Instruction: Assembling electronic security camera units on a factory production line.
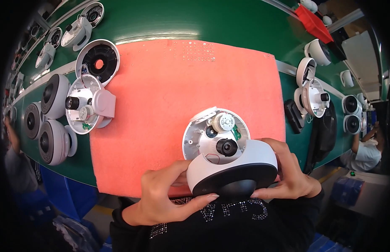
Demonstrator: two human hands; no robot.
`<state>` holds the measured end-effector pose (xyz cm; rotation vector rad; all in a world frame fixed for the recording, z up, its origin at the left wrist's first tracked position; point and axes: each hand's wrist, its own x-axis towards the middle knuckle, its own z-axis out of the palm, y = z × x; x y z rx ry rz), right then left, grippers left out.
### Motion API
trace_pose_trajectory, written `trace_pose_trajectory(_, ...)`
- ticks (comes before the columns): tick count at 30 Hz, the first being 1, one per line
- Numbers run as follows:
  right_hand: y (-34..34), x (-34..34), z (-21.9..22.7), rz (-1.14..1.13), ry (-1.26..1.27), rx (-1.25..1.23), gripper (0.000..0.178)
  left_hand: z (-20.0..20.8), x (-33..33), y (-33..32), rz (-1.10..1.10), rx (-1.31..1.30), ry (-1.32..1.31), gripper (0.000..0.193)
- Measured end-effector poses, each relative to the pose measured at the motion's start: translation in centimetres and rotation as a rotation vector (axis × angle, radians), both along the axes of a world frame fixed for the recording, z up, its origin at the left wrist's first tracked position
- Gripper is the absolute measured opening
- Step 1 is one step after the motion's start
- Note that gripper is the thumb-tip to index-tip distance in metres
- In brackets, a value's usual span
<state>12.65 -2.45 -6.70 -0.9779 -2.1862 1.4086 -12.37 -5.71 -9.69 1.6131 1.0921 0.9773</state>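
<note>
Both of my hands grip a white camera cover (pixel 234 167) with a glossy black front, at the near edge of the mat. My left hand (pixel 164 196) has its thumb along the lower black rim and its fingers at the cover's left side. On the opposite side, my right hand (pixel 290 174) wraps the white shell, thumb under the black face. Just beyond the cover lies an open white camera housing (pixel 190 142), with a black lens (pixel 227 147), a round motor (pixel 223 122) and a green circuit board showing. Whether cover and housing are joined cannot be told.
A coral mat (pixel 153 101) covers the middle of the green table (pixel 161 19), with small screws (pixel 199 51) at its far edge. Opened camera housings (pixel 83 105) and finished-looking cameras (pixel 52 143) stand left; more units (pixel 314 98) and a red bin (pixel 313 23) are right. People sit at both sides.
</note>
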Motion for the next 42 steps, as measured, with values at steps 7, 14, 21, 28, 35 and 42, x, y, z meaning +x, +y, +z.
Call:
trace_pose_trajectory(7,-1.9,0.1,-3.1,-0.066,0.145,0.141,0.102,0.4,0.6,-0.5,-0.002,0.051,0.023,0.048)
trace_pose_trajectory(14,-1.8,0.2,-3.1,-0.073,0.161,0.284,0.097,-0.2,0.9,-0.9,0.018,-0.025,-0.015,0.051)
trace_pose_trajectory(21,-2.9,0.3,-4.1,-0.163,0.207,0.282,0.094,-1.1,1.1,-2.5,-0.005,-0.207,-0.239,0.050)
trace_pose_trajectory(28,-1.6,0.1,-3.4,-0.064,0.153,0.226,0.095,-0.9,0.8,-2.4,0.003,-0.228,-0.158,0.045)
trace_pose_trajectory(35,2.0,0.0,-2.1,0.005,0.117,0.068,0.089,2.3,0.2,1.7,-0.059,0.024,0.206,0.032)
trace_pose_trajectory(42,6.1,-0.8,-1.2,-0.199,-0.072,-0.128,0.028,1.8,-0.1,3.5,-0.070,0.006,0.524,0.042)
